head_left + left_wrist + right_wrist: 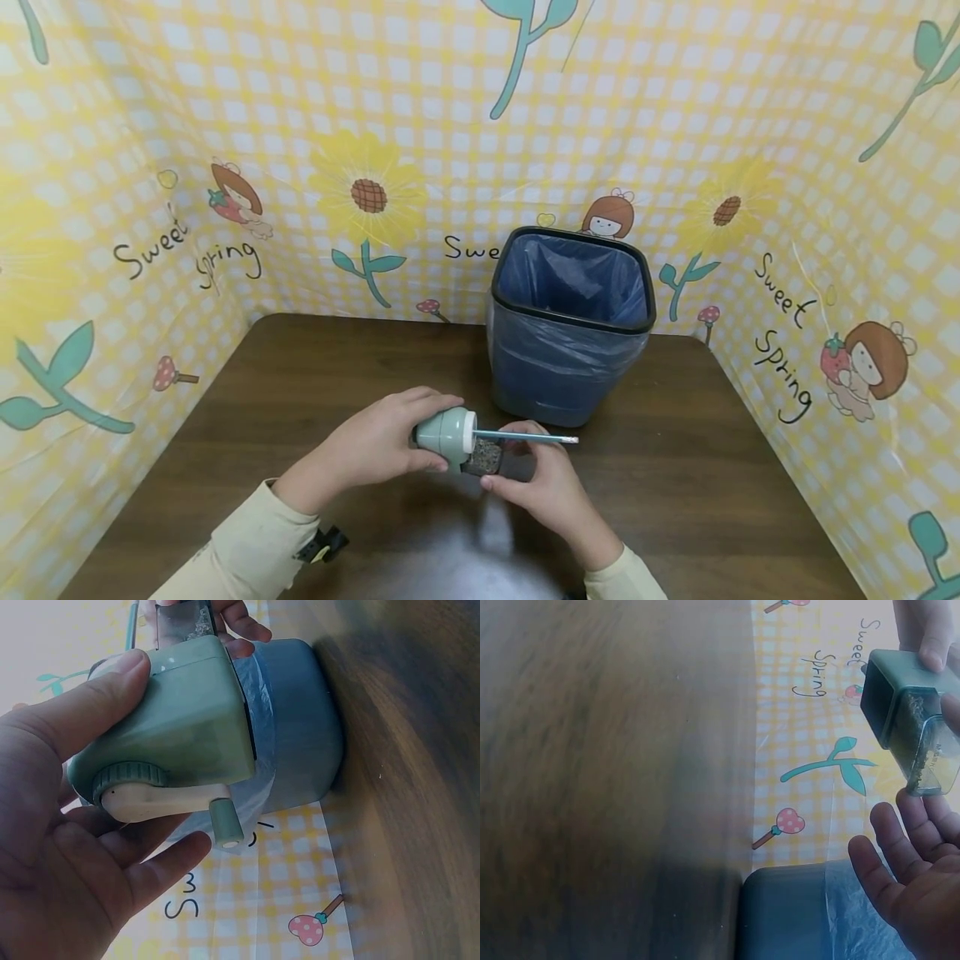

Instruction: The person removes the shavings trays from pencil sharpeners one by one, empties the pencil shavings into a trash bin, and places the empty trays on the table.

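I see the left hand [378,440] clamped round a pale-green plastic crank sharpener [442,435] above the brown wooden table [360,358], a slim light-blue pencil [517,436] jutting right from it. The right hand [553,487] grips its clear plastic shavings drawer [486,458], partly out, near a blue lined bin [562,367] on the far right.

Pencil [528,436] in green sharpener [195,712], shavings drawer [926,754] partly out

This looks like a small curtained-off booth; what room lies beyond cannot be told. Yellow-checked sheeting [442,108] lettered "Sweet Spring" walls a wood-grain bench [660,475] at back and both sides.
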### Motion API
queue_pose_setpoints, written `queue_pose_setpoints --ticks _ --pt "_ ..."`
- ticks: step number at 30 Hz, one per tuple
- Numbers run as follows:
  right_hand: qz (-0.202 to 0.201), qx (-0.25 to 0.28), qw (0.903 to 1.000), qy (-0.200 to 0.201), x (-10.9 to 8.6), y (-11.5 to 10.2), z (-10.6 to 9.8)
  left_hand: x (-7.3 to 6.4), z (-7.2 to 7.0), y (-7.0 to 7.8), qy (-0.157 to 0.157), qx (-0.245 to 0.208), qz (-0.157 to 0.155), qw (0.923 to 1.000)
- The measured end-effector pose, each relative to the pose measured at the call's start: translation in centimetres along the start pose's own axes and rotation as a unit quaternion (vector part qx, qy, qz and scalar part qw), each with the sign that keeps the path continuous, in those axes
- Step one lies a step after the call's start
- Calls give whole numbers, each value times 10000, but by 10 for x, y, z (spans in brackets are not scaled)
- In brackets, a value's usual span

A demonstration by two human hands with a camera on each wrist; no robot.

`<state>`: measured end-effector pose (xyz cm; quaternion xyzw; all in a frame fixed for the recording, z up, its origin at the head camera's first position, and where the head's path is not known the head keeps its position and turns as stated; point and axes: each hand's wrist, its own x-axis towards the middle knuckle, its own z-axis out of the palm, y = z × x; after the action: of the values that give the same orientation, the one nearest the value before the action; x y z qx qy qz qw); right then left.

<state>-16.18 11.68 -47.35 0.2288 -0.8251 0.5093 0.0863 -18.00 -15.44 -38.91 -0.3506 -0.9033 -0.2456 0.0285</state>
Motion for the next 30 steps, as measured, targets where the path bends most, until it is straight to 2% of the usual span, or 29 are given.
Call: queue_pose_setpoints --ticks 11,21,25,30 --pt "88 -71 9999 -79 -4 0 -1 -3 3 0 -28 -33 -46 10000" --pt "149 -164 9997 32 -6 -1 -2 -2 3 0 105 93 105 9998" --pt "316 -297 9990 122 -8 -1 -3 -3 2 -2 145 182 -42 9997" --pt "360 -285 9988 149 -10 -2 -2 -3 3 -2 138 177 -70 9997"
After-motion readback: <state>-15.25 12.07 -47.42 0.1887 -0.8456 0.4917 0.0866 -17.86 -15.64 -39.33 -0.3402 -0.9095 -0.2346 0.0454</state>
